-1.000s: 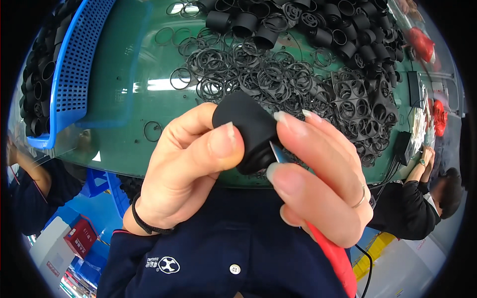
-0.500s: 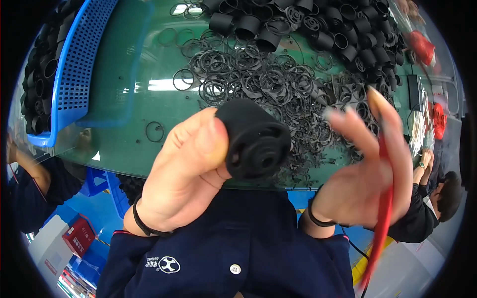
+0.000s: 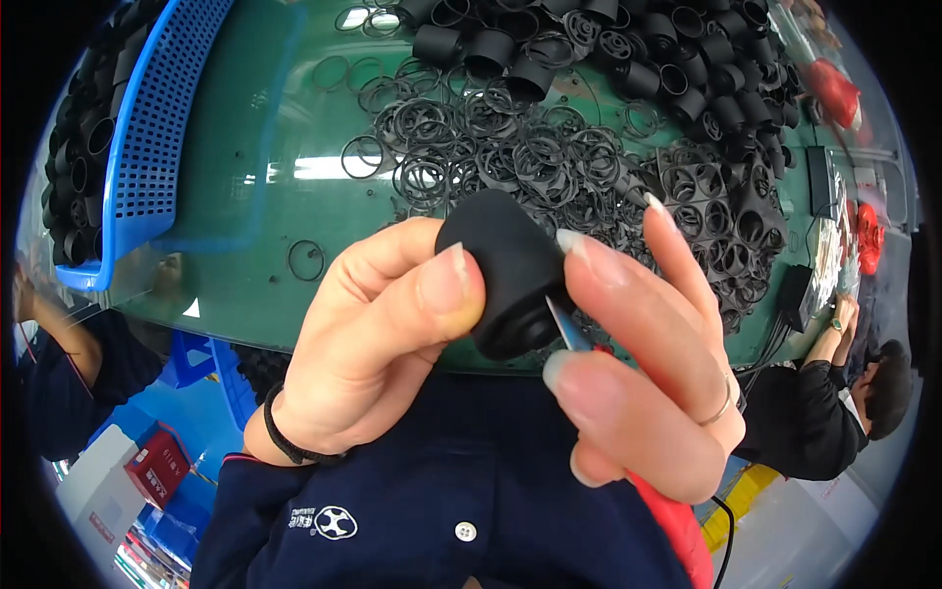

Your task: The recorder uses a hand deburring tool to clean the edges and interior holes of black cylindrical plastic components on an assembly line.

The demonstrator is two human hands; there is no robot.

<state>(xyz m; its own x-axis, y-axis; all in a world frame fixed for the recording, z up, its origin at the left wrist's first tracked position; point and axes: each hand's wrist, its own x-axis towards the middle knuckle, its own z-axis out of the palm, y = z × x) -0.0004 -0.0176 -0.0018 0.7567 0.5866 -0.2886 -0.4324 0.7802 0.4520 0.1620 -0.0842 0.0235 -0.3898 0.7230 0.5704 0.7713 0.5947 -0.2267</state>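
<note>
In front of my chest, my left hand [image 3: 358,339] grips a black cylindrical plastic part [image 3: 498,260] between thumb and fingers, its recessed end tilted down toward me. My right hand [image 3: 653,378] is closed around a red-handled knife [image 3: 567,327]. The knife's short metal blade meets the lower right edge of the part, and my right index fingertip rests against the part's side. Most of the handle is hidden by my palm. Red shows again below that hand, beside a black cable.
A green table [image 3: 255,285] carries a heap of thin black rings and scraps [image 3: 530,147]. Several black cylinders [image 3: 687,69] pile up at the far right. On the left stands a blue perforated basket [image 3: 152,128], with more black cylinders beyond it. Another person [image 3: 819,402] sits at right.
My right hand has moved left and closed in, bringing the blade against the black part. The part has turned slightly in my left hand, its end now facing further down.
</note>
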